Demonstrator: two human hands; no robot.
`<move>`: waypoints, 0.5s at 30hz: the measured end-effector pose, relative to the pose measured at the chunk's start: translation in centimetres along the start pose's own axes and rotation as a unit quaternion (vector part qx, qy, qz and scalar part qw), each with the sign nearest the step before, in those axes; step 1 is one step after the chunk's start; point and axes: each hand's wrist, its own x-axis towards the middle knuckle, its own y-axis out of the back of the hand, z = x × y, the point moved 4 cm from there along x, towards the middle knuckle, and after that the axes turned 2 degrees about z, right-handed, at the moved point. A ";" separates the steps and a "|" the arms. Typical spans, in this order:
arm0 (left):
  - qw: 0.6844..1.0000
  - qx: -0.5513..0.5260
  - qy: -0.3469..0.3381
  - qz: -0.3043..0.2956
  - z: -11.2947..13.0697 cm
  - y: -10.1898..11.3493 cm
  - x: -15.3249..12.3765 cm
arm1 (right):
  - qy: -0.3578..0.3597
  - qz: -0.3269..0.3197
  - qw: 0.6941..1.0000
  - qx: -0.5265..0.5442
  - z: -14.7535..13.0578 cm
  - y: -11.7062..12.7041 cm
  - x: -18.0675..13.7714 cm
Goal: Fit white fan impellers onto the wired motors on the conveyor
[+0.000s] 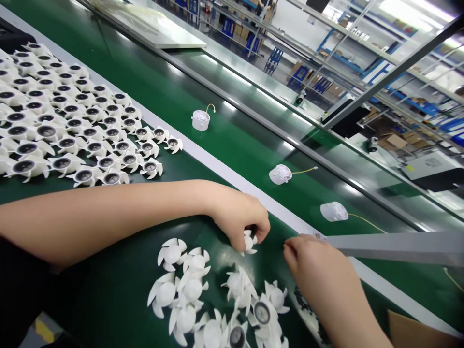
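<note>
My left hand (242, 215) reaches across the green work surface, its fingers closed round a small white fan blade wheel (249, 241). Just right of it is my right hand (315, 263), fingers curled together; whatever they may hold is hidden. Below both hands lies a loose group of white fan blade wheels (192, 288), mostly hub-side up. A couple of them show a dark ring-shaped hollow, such as this fan wheel (261, 313). At the left, many more fan wheels (94, 147) lie in close rows with their dark hollows facing up.
Beyond a pale rail (217, 169), a green conveyor belt (239, 140) carries white round housings (200, 120) with yellow wires. A grey metal bar (395, 247) juts in at the right. Brown cardboard (416, 328) lies at lower right. Shelving with boxes stands behind.
</note>
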 end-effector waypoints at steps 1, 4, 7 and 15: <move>0.999 0.003 -0.019 0.032 0.0 0.1 0.2 | 0.004 0.018 1.000 -0.025 -0.4 0.1 0.0; 0.989 0.047 -0.066 0.122 0.1 0.0 0.7 | 0.014 0.038 0.997 -0.064 -1.1 0.2 0.2; 0.981 0.102 -0.089 0.140 0.0 -0.7 0.9 | -0.005 0.014 1.000 -0.020 -0.6 0.4 0.8; 0.986 -0.028 -0.084 0.144 -1.2 -1.0 1.0 | -0.067 -0.044 0.932 0.353 0.9 1.9 1.5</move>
